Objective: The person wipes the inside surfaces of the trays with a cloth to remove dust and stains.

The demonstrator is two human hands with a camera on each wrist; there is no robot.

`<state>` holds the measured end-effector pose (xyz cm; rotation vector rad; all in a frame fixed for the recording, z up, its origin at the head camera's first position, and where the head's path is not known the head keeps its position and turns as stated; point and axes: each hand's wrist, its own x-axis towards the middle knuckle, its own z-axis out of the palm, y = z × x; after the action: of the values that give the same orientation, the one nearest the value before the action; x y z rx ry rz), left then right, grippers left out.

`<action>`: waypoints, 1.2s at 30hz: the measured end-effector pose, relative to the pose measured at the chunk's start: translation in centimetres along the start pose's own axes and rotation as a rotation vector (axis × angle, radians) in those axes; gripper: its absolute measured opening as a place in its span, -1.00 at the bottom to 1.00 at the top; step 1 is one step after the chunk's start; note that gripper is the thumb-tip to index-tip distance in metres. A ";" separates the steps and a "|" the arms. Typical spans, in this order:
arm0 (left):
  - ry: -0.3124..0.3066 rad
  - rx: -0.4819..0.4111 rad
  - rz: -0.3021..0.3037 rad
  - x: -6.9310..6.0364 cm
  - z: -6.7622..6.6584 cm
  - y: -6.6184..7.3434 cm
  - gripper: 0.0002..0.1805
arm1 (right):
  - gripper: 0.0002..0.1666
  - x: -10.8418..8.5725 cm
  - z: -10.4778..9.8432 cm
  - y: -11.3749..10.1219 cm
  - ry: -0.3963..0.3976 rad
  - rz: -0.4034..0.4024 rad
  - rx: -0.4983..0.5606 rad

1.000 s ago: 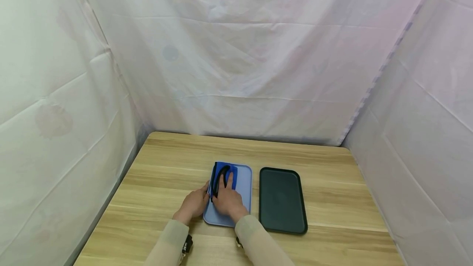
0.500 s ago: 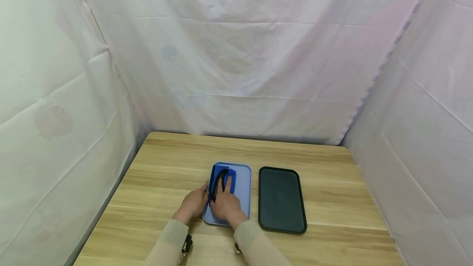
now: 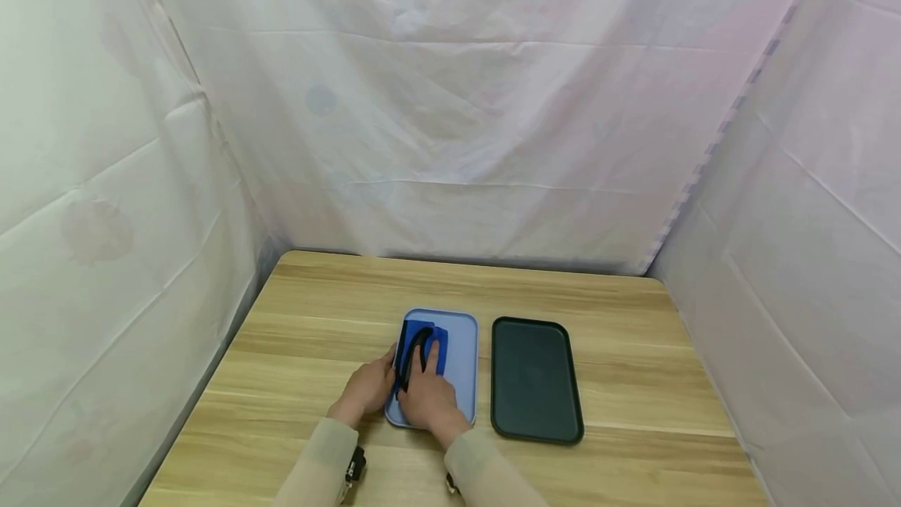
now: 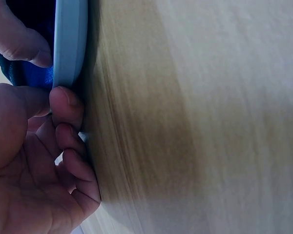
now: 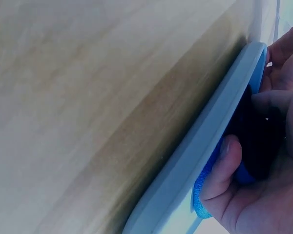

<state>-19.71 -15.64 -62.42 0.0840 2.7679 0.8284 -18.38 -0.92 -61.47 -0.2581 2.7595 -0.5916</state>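
Observation:
A folded blue cloth item (image 3: 442, 335) with a black loop strap (image 3: 420, 337) and a dark left edge lies on the left side of a light blue tray (image 3: 462, 358). My right hand (image 3: 429, 397) holds it from above. Two fingers stretch over the cloth beside the strap, the thumb touches the black part, and another finger bends against the blue side in the right wrist view. On the tray's left rim, my left hand (image 3: 369, 391) pinches the edge between thumb and curled fingers (image 4: 67, 105). The palms hide the item's near end.
Just right of the light blue tray lies a dark green tray (image 3: 536, 382), a small gap between them. Both rest on a wooden table (image 3: 331, 288). Pale curtains (image 3: 479, 139) hang behind the table and along both sides.
My right hand and the blue item have slid a short way toward me and slightly left across the tray. The left hand stays at the rim.

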 end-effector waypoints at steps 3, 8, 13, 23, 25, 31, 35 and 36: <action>0.001 0.000 0.000 0.1 0.1 -0.1 -0.39 | 0.05 -0.3 0.0 -0.1 0.005 0.001 -0.006; 0.003 -0.011 -0.005 0.0 0.0 0.0 -0.40 | 0.05 -0.6 0.1 -0.2 -0.001 0.006 -0.020; 0.004 -0.032 -0.015 -0.1 -0.1 0.2 -0.41 | 0.05 -1.0 0.3 -0.2 -0.003 0.003 -0.012; 0.015 -0.028 -0.006 -0.3 -0.2 0.2 -0.42 | 0.06 -1.8 0.5 -0.5 0.008 0.006 -0.008; 0.016 -0.032 -0.010 -0.3 -0.1 0.1 -0.42 | 0.06 -1.9 0.6 -0.5 0.005 0.006 -0.009; 0.020 -0.044 -0.008 -0.4 -0.2 0.3 -0.42 | 0.06 -2.2 0.6 -0.5 0.004 0.004 -0.011; 0.016 -0.043 -0.015 -0.4 -0.3 0.4 -0.42 | 0.06 -2.4 0.6 -0.5 0.005 0.005 -0.016; 0.016 -0.039 -0.013 -0.4 -0.2 0.4 -0.42 | 0.05 -2.5 0.6 -0.5 0.008 0.004 -0.014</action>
<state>-19.34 -15.49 -61.91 0.0527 2.7629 0.8838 -15.80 -0.97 -61.17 -0.2542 2.7723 -0.5742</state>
